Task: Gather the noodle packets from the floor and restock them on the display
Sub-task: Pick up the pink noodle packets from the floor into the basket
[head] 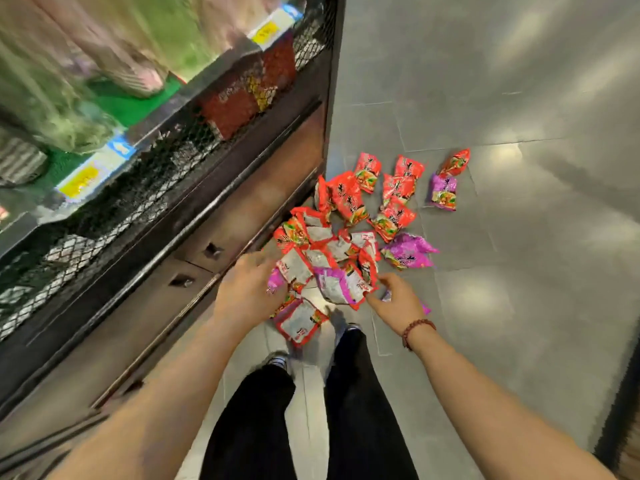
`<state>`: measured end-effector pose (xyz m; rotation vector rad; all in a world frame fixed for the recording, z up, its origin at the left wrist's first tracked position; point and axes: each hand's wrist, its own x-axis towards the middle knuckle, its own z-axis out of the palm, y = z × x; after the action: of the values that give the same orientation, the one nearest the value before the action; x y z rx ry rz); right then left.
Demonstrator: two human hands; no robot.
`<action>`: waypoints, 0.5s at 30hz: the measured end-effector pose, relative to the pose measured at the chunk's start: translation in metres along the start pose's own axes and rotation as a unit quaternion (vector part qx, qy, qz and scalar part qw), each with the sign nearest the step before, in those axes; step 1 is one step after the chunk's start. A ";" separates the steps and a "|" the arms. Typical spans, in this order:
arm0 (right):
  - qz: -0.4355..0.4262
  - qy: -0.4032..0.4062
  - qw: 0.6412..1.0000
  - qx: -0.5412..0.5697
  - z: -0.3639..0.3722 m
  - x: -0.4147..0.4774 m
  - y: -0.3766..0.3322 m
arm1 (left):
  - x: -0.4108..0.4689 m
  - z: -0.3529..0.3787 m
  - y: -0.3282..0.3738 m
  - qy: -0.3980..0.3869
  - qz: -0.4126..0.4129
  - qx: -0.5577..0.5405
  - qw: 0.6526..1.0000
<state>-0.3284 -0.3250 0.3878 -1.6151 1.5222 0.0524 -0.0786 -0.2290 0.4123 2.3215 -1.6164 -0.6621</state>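
Several red and purple noodle packets (394,220) lie scattered on the grey floor beside the display. A bundle of packets (322,268), mostly showing their white backs, sits between my two hands. My left hand (247,292) grips the bundle's left side, its fingers hidden behind the packets. My right hand (398,299) holds the right side, thumb on a purple-edged packet (337,284), with another purple packet partly hidden under the palm. The display (194,140) is a black mesh-fronted shelf on the left, holding red packets (242,98).
Below the mesh shelf, the dark cabinet has drawers with small handles (213,250). Yellow price labels (81,180) sit on the shelf edge above. My legs and shoes (277,360) stand just below the bundle. Grey tiled floor (519,271) stretches to the right.
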 end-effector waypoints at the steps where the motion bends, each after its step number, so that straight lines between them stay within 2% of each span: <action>1: 0.002 -0.007 1.000 0.006 0.002 0.019 0.006 | 0.007 0.011 -0.001 0.002 -0.040 -0.008 0.999; 8: -0.009 -0.065 0.997 -0.027 0.056 0.144 0.067 | 0.044 0.132 -0.045 0.020 -0.134 -0.036 0.990; 12: -0.002 -0.084 0.995 -0.046 0.112 0.215 0.109 | 0.060 0.217 -0.075 0.009 -0.185 -0.071 0.980; 15: 0.015 -0.096 0.994 -0.058 0.164 0.262 0.147 | 0.066 0.282 -0.101 0.003 -0.193 -0.082 0.978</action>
<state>-0.2998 -0.4084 0.0569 -1.6282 1.4161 0.3084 -0.1143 -0.2356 0.1075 2.5252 -1.0658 -0.8298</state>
